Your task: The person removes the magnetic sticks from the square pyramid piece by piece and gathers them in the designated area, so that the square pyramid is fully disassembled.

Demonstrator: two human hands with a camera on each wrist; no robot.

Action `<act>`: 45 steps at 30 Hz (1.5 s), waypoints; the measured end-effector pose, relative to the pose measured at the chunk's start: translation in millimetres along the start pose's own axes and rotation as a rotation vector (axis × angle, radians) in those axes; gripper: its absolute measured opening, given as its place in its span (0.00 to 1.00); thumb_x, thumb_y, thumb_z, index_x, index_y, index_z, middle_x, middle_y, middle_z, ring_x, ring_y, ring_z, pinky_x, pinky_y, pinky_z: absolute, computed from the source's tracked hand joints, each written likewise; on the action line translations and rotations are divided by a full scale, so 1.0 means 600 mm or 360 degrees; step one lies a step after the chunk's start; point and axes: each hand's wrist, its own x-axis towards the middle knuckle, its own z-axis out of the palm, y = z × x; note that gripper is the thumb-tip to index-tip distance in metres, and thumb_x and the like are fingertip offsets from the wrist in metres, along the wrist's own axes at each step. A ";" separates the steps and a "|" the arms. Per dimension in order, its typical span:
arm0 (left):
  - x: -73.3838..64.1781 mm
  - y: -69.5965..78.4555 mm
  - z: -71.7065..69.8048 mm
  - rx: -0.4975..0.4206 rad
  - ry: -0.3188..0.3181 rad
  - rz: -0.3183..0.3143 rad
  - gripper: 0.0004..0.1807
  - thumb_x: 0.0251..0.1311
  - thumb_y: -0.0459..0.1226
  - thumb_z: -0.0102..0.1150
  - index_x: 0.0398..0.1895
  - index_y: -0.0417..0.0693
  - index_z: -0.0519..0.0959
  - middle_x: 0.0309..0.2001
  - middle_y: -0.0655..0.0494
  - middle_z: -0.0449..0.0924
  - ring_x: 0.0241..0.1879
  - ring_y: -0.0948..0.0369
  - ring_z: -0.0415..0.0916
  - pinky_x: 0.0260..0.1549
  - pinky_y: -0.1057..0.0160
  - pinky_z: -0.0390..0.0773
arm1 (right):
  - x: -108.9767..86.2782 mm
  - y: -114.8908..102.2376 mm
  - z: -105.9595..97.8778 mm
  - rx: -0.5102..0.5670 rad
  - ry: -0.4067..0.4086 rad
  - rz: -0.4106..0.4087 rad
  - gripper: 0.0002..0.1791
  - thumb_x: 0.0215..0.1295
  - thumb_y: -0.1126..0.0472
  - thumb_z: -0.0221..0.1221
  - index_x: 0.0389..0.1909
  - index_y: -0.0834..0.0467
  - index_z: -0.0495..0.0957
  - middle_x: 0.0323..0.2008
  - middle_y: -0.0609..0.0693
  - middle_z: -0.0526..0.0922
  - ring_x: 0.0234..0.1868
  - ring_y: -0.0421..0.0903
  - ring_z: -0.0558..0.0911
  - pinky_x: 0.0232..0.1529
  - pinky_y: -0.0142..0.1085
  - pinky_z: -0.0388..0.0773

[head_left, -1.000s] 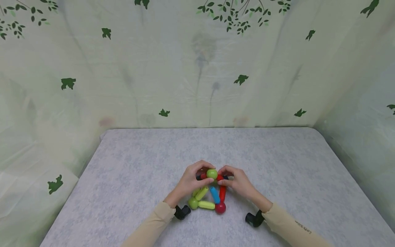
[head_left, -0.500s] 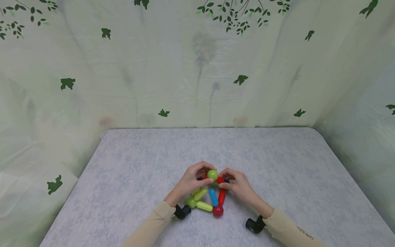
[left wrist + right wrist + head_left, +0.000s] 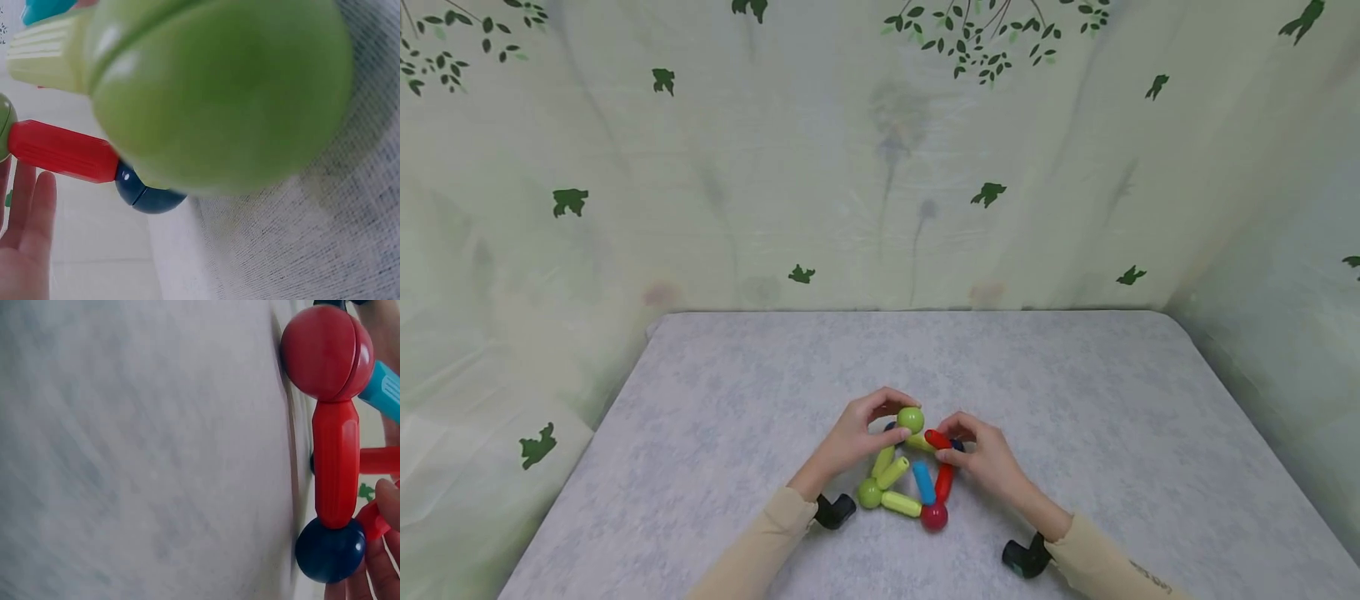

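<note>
Raised green ball (image 3: pixel 911 420) seems ready to meet the tilted red stick (image 3: pixel 936 438).
Beyond the red ball (image 3: pixel 934 517), your left hand (image 3: pixel 854 432) pinches the green ball, your right hand (image 3: pixel 985 450) the red stick. Hold the right hand steady and bring the ball straight to the stick's tip, slowly.

Head view forward-down, wrist views close

On my feed, pale green sheeting (image 3: pixel 820 167) hangs beyond the far, left and right edges of the mottled grey table (image 3: pixel 737 392); I see leafy branches (image 3: pixel 995 60) and scattered dark green shapes (image 3: pixel 988 194) on it.
</note>
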 end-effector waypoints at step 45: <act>-0.015 0.040 -0.028 0.0019 0.0150 -0.0114 0.13 0.65 0.24 0.52 0.52 0.30 0.71 0.51 0.40 0.76 0.48 0.46 0.74 0.48 0.59 0.76 | 0.008 -0.036 0.023 0.0238 -0.0185 -0.0181 0.16 0.63 0.69 0.61 0.52 0.63 0.75 0.48 0.54 0.80 0.51 0.52 0.77 0.49 0.38 0.77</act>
